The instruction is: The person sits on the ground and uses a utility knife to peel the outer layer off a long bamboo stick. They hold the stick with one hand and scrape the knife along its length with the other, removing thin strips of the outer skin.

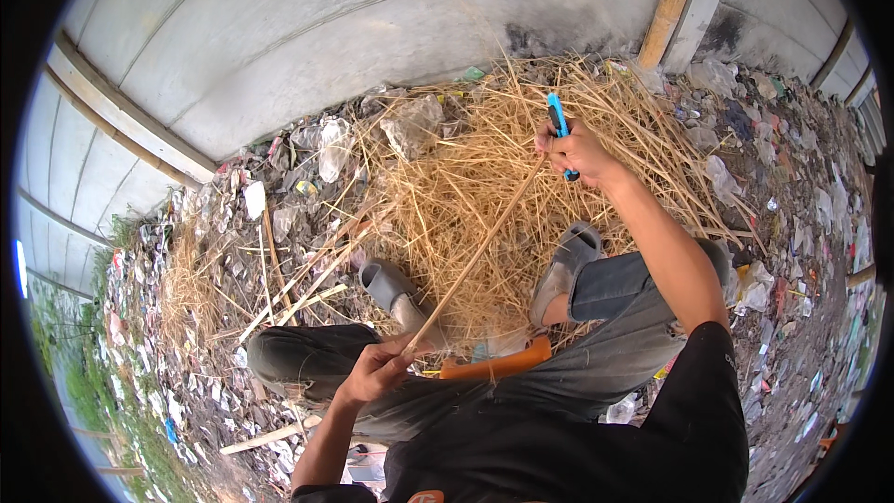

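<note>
My left hand point(377, 371) grips the near end of a long thin cane strip point(480, 251) above my left knee. The strip runs up and to the right to my right hand point(575, 151). That hand is stretched out over a heap of dry straw point(475, 163) and is closed around a blue-handled knife point(559, 121), whose blade meets the far end of the strip. I am squatting, with grey sandals point(391, 287) on both feet. An orange object point(498, 365) lies between my legs.
A grey concrete wall point(307, 28) curves behind the straw, with a wooden post point(672, 2) leaning on it. Plastic litter point(792, 196) and split cane pieces point(279, 298) cover the ground to both sides. Grass grows at the far left.
</note>
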Demonstrator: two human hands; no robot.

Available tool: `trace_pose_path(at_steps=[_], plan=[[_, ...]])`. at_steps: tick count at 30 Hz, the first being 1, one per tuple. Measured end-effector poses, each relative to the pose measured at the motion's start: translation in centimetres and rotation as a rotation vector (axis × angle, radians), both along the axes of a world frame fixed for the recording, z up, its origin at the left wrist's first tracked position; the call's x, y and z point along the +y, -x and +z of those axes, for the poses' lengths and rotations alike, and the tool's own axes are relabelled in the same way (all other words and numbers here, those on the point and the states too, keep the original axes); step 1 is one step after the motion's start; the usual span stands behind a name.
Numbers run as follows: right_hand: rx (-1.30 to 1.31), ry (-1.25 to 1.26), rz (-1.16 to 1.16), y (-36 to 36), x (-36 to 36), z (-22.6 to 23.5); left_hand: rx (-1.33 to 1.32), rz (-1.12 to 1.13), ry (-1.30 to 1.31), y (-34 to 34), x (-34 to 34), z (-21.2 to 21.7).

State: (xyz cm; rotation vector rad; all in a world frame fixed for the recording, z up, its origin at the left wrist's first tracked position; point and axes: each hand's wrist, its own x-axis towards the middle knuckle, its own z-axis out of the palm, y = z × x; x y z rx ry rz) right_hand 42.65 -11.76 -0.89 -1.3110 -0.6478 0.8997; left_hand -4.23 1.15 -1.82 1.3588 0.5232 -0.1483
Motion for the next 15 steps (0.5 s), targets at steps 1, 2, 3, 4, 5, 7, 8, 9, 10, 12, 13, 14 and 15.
trace_pose_path(at_steps=[1, 2, 3, 4, 5, 7, 8, 9, 10, 12, 13, 14, 15], plan=[[0.089, -0.035, -0.011, -0.2, -0.1, 0.0, -0.012, -0.01, -0.028, 0.0, 0.0, -0.1], [0.172, -0.082, -0.019, -0.2, -0.1, 0.0, -0.024, -0.018, -0.059, 0.2, 0.1, -0.3], [0.255, -0.129, -0.028, -0.3, -0.1, 0.1, -0.036, -0.026, -0.09, 0.4, 0.1, -0.4], [0.338, -0.176, -0.037, -0.5, -0.1, 0.2, -0.036, -0.022, -0.082, 0.6, 0.2, -0.7], [0.352, -0.25, 0.018, -0.7, -0.2, 0.5, -0.034, -0.02, -0.073, 0.7, 0.2, -0.9], [0.436, -0.282, -0.054, -1.0, -0.5, 1.1, -0.035, -0.02, -0.074, 0.6, 0.2, -1.1], [0.48, -0.294, -0.09, -0.9, -0.6, 1.7, -0.037, -0.02, -0.082, 0.6, 0.0, -1.2], [0.446, -0.284, -0.11, -0.8, -0.7, 2.3, -0.038, -0.02, -0.09, 0.5, -0.1, -1.2], [0.412, -0.276, -0.158, -0.9, -0.7, 2.5, -0.047, -0.019, -0.085, 0.4, -0.1, -1.4], [0.342, -0.261, -0.253, -1.3, -0.8, 3.0, -0.063, -0.019, -0.074, 0.5, -0.1, -1.8], [0.334, -0.264, -0.303, -1.5, -1.1, 3.5, -0.089, -0.014, -0.076, 0.4, -0.3, -1.8], [0.335, -0.258, -0.371, -2.1, -1.3, 3.7, -0.117, -0.011, -0.077, 0.3, -0.4, -1.6], [0.337, -0.253, -0.437, -2.8, -1.5, 3.8, -0.144, -0.007, -0.079, 0.2, -0.5, -1.4]])
